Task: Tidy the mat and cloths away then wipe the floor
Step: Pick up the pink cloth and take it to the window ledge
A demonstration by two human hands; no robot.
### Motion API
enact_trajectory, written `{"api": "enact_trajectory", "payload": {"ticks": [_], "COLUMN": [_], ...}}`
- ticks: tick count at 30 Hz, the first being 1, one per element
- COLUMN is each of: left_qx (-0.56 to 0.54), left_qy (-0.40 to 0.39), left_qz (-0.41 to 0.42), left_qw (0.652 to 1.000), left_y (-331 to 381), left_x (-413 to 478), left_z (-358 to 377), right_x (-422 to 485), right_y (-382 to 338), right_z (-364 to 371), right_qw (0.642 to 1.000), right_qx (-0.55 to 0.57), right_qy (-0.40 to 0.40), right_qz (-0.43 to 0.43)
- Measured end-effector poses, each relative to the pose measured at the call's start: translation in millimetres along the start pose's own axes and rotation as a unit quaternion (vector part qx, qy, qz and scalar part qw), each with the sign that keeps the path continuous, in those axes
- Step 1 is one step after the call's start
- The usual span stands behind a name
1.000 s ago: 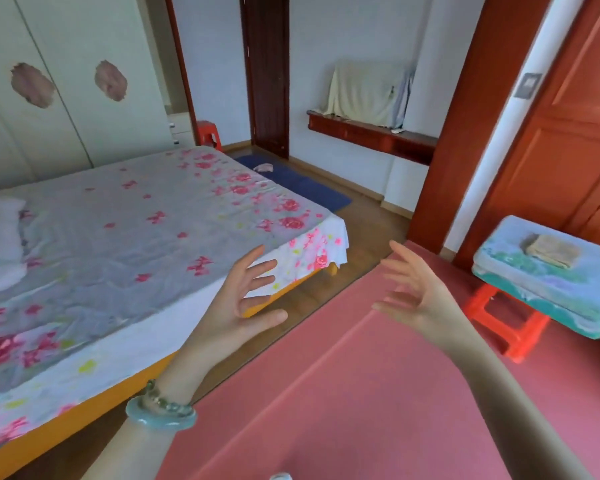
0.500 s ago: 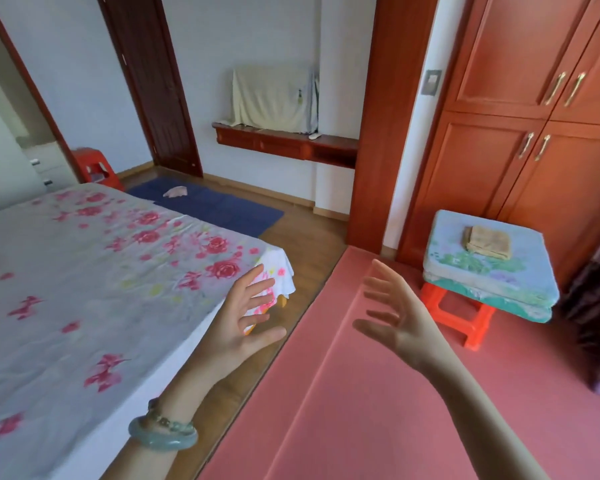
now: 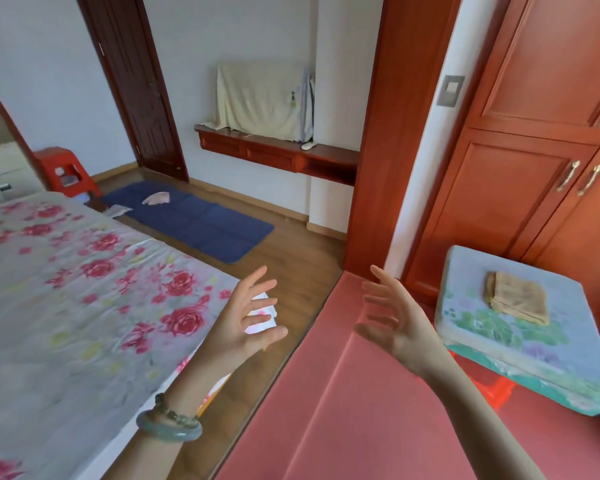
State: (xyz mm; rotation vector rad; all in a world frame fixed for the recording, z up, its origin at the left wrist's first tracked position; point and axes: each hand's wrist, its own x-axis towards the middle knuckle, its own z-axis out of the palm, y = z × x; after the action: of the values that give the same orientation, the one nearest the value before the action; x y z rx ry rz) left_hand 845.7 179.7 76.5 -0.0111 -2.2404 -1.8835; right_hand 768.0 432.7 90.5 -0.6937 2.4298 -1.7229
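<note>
Both hands are raised in the air over the near end of the red mat point(image 3: 378, 410), palms turned toward each other, touching nothing. The left hand point(image 3: 243, 327) has its fingers point(image 3: 257, 282) spread wide; a green bangle point(image 3: 168, 427) and a bead bracelet sit on that wrist. The right hand point(image 3: 399, 327) is also empty, fingers point(image 3: 381, 278) fanned wide.

The red mat lies flat on the floor point(image 3: 298, 265). Just left of the mat, across a strip of bare wood, stands the bed point(image 3: 84, 306) with its rose-print sheet. At the mat's right side a red stool point(image 3: 492, 389) carries a stack of pale printed cushions point(image 3: 520, 344), and a folded tan cloth point(image 3: 516, 299) lies on top of them. Behind the stool are the wardrobe doors point(image 3: 534, 168).

Beyond the far end of the red mat, a blue mat point(image 3: 201, 220) is laid out on the floor near the dark door point(image 3: 136, 81), with a small pale pink cloth point(image 3: 156, 198) resting on its far part. Left of the blue mat stands a second red stool point(image 3: 66, 171). Above and behind the blue mat, a wall shelf point(image 3: 278, 155) holds something draped in a cream cloth point(image 3: 260, 98).
</note>
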Motion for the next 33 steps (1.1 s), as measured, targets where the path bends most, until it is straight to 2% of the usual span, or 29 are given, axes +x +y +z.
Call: {"api": "enact_trajectory", "payload": {"ticks": [6, 15, 24, 33], "left_qx": [0.011, 0.029, 0.027, 0.038], "left_qy": [0.023, 0.076, 0.12, 0.167], "left_qz": [-0.012, -0.008, -0.009, -0.026], "left_qw": [1.0, 0.997, 0.992, 0.985], "left_y": [-20, -58, -100, -132], "left_x": [97, 256, 468, 621], "left_z": [-2, -47, -122, -188], "right_x": [120, 310, 552, 730], "right_y": [26, 67, 95, 105], "right_z": [-19, 3, 33, 68], "right_qw": [0.999, 0.994, 0.991, 0.984], "right_qx": [0.003, 0.021, 0.018, 0.033], "right_qy": [-0.047, -0.102, -0.119, -0.165], "right_qz": [-0.011, -0.025, -0.05, -0.062]}}
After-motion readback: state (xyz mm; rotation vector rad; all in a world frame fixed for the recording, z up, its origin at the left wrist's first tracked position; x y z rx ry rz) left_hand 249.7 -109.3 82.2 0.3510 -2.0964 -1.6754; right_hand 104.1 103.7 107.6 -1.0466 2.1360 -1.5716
